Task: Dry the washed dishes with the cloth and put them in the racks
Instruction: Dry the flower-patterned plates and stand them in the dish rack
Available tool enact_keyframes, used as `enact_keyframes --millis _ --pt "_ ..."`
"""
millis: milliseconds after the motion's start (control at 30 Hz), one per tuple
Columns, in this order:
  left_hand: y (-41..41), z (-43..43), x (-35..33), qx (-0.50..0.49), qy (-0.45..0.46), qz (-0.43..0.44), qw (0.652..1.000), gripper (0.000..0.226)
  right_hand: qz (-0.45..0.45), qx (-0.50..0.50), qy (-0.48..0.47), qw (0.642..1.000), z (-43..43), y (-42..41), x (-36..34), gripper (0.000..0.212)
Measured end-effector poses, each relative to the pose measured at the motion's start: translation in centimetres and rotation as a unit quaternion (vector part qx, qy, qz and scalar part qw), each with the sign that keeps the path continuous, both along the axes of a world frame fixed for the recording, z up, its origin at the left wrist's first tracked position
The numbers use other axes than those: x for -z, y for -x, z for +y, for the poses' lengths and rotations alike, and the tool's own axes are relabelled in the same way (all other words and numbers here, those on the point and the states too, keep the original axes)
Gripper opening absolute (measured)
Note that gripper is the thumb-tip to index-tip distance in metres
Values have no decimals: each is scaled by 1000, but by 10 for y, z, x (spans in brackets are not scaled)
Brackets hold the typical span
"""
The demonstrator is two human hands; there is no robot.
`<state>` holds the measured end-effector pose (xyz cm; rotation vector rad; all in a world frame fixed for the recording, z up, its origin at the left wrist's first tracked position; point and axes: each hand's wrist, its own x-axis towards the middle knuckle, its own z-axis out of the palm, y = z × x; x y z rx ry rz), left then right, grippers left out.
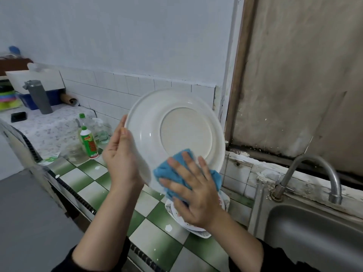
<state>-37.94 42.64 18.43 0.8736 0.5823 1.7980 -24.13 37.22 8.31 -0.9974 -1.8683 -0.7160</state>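
A large white plate [176, 122] is held upright above the counter, its underside facing me. My left hand [121, 158] holds its left rim, thumb on the near side, fingers hidden behind the plate. My right hand [196, 189] presses a blue cloth [172, 169] flat against the plate's lower part with spread, straight fingers. Under my right hand a stack of patterned plates [198, 230] lies on the counter, mostly hidden by the hand.
The green-and-white tiled counter [110, 185] runs left of a steel sink [314, 238] with a curved tap [314, 173]. Detergent bottles [89, 142] and a glass jar [75, 152] stand at the back left. A grey tumbler [39, 96] and a phone [18, 116] sit further left.
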Motion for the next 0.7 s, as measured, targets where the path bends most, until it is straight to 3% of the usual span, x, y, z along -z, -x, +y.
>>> enact_keyframes --millis 100,167,267,333,400,467,533,633,700 --pt "7 0 -4 9 14 -11 1000 31 157 0 -16 988 2 -14 9 40" --pt "12 -2 -8 16 5 -18 1000 29 326 -33 -14 945 4 -19 -4 40" --pt "16 -4 -10 55 -23 16 998 26 595 -31 48 802 12 -35 -45 40" --pt "15 -5 -6 75 13 46 996 22 699 -5 108 707 19 -54 -68 29" --pt "12 -5 -2 44 93 117 988 30 747 -11 148 648 22 -69 -87 11" --pt "9 -2 0 13 157 197 968 45 772 -14 143 619 21 -74 -99 21" --pt "8 1 2 55 223 228 946 60 787 -31 106 607 21 -77 -105 31" --pt "8 3 6 150 335 215 905 48 795 -148 96 580 22 -84 -109 47" --pt "13 5 10 268 393 148 867 38 794 -235 149 540 22 -93 -107 44"
